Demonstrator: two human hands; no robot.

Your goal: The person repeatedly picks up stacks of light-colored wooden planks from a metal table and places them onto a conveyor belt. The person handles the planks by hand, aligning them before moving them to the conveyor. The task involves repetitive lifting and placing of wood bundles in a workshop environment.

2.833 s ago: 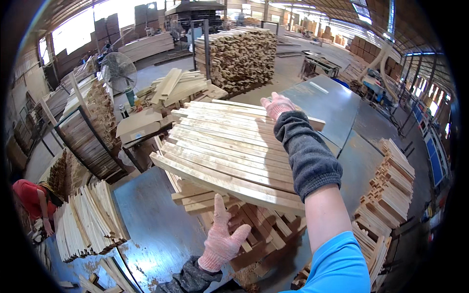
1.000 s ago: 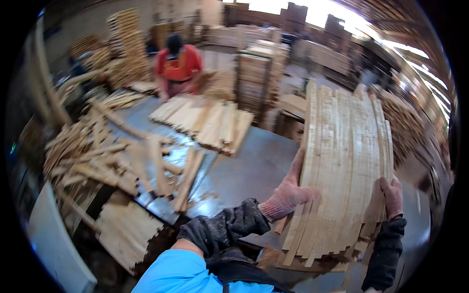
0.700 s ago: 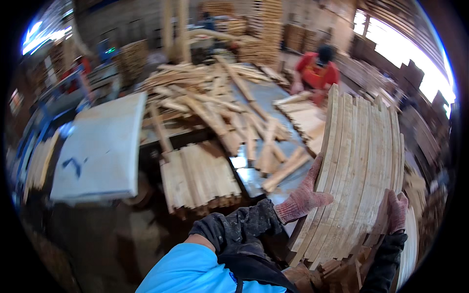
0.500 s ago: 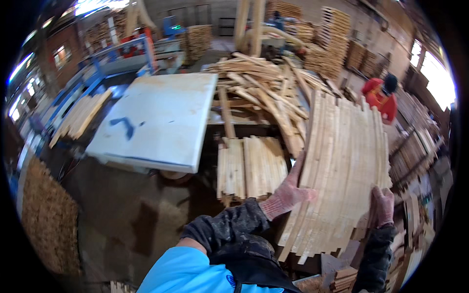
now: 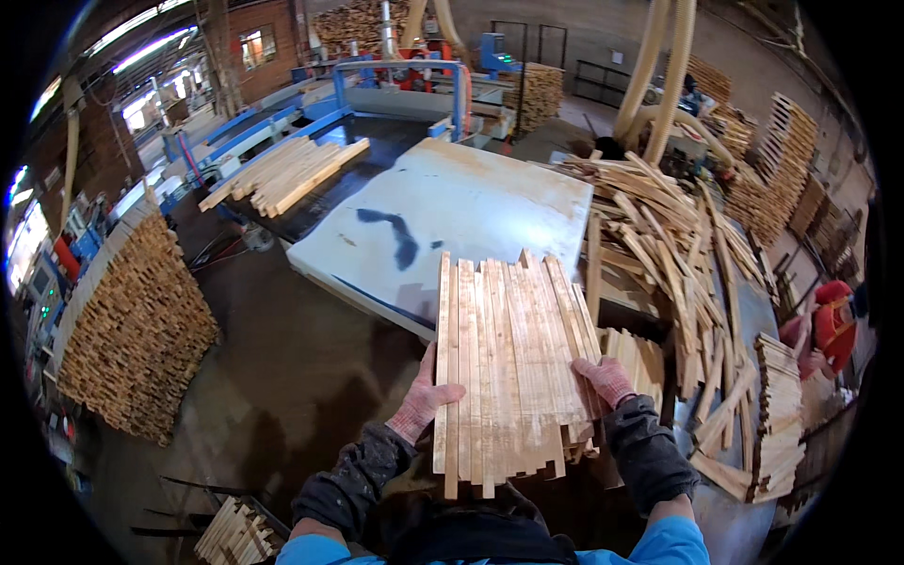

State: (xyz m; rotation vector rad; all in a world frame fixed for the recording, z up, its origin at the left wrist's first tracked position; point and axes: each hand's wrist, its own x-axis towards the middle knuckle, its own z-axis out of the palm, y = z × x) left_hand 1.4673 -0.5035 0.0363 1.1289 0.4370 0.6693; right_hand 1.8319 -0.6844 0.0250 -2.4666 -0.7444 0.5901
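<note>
Between my two gloved hands I carry a layer of wooden strips (image 5: 513, 367), laid side by side with uneven ends. My left hand (image 5: 425, 395) grips its left edge, thumb over the top. On the opposite edge my right hand (image 5: 605, 379) is closed the same way; the fingers of both are hidden underneath. The far ends of the strips overlap the near edge of a white tabletop (image 5: 471, 198) with dark blue stains. Partly behind my right hand, another group of strips (image 5: 636, 363) sits lower down.
Beyond the tabletop, more strips (image 5: 292, 174) lie on a dark machine bed with a blue frame (image 5: 400, 64). A loose heap of strips (image 5: 659, 235) is at the right. A tall wood stack (image 5: 137, 320) stands left. A person in red (image 5: 833, 325) is at the far right.
My view has turned left. The held strips have swung from the right to in front of me, near the white tabletop. Both hands keep their grip.
</note>
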